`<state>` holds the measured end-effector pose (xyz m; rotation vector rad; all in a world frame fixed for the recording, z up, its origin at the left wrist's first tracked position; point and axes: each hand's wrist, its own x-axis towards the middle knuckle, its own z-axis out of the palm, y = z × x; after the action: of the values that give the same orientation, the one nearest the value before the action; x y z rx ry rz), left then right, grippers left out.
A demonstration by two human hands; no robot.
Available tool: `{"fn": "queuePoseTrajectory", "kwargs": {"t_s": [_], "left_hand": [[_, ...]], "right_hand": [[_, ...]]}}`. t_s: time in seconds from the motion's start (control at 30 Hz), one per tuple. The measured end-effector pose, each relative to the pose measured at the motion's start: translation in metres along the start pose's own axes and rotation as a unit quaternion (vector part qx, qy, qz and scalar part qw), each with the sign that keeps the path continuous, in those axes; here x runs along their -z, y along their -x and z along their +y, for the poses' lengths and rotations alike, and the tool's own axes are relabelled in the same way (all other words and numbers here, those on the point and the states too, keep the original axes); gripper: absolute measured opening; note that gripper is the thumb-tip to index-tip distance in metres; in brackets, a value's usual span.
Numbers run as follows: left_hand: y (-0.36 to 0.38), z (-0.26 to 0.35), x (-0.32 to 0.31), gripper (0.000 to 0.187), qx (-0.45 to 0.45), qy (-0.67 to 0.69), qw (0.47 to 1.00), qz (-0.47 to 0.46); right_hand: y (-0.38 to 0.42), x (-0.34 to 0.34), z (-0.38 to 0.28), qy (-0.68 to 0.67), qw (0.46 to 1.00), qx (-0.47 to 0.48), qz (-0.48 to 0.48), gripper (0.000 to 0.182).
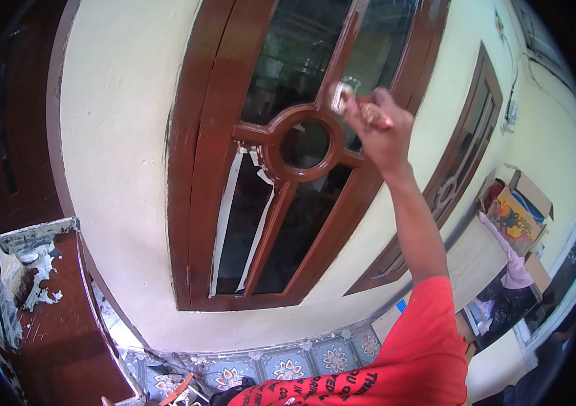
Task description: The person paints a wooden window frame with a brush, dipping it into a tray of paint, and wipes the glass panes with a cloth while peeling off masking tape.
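Observation:
My right hand (382,125) is raised in front of a brown-painted wooden window (200,169), its fingers closed around a small paintbrush (342,98). The brush's pale metal band shows, while its bristles are blurred near the upper bars. Just below and left of the hand is the window's round centre frame (271,152). White masking strips (228,210) edge the lower left pane. My left hand is out of view. At the lower left sits a paint tray (108,338) with brown paint, and a wide brush (13,271) rests in its upper corner.
A second brown window (454,162) is set in the cream wall (118,135) at right. Cardboard boxes (518,216) and a pink cloth (517,271) are stacked beyond my arm. Patterned floor tiles (288,369) run along the wall's foot, with clutter by the tray.

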<state>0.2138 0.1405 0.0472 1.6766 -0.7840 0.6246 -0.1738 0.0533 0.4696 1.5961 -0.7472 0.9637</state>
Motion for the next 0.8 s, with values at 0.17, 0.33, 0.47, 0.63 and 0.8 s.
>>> {"fn": "queuePoseTrajectory", "kwargs": {"t_s": [0.17, 0.33, 0.47, 0.63, 0.8], "left_hand": [[-0.003, 0.008, 0.006, 0.032, -0.005, 0.02, 1.0, 0.006], [-0.004, 0.005, 0.013, 0.032, 0.018, 0.016, 0.999, -0.021], [-0.003, 0.008, 0.014, 0.031, 0.043, 0.052, 0.997, -0.024], [-0.015, 0.026, 0.033, 0.029, 0.088, 0.097, 0.991, -0.04], [-0.006, -0.009, 0.016, 0.058, 0.042, 0.197, 0.979, -0.016]], "right_hand": [[-0.016, -0.005, 0.006, 0.041, 0.998, 0.021, 0.05, 0.025], [0.001, -0.001, -0.006, -0.007, 1.0, -0.019, -0.011, 0.024], [-0.002, -0.002, 0.0, -0.017, 0.999, -0.031, 0.0, 0.023], [0.013, 0.017, -0.024, -0.032, 0.995, -0.096, -0.02, 0.02], [0.031, 0.019, -0.043, -0.146, 0.983, -0.107, -0.013, 0.02]]}}
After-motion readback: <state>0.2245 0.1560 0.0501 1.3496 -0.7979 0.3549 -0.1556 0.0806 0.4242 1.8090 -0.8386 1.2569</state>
